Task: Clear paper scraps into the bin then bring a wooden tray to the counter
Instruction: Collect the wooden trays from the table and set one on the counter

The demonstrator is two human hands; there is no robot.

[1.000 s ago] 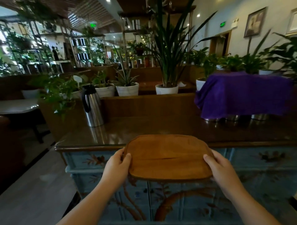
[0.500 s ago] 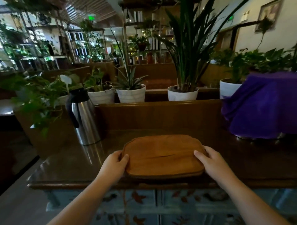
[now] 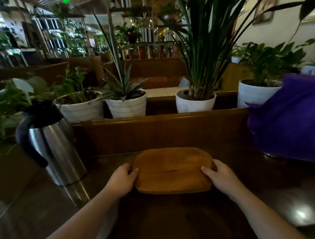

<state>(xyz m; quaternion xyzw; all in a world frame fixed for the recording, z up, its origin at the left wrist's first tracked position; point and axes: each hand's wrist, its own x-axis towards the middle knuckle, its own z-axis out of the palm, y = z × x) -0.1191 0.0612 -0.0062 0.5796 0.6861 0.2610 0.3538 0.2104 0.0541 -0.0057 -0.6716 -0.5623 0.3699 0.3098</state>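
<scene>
Carried in over the edge a second ago, the wooden tray now sits on the counter, steel flask at ten o'clock, left hand and right hand clamped on its ends, delivery nearly done.

Place: appeared to be a restaurant or café dining room.
Service point: dark polished counter carried a steel thermos jug and a purple cloth draped over metal vessels.
Dividers: wooden ledge lined with white potted plants.
Background: wooden booth partitions, shelving with bottles, green exit sign.
</scene>
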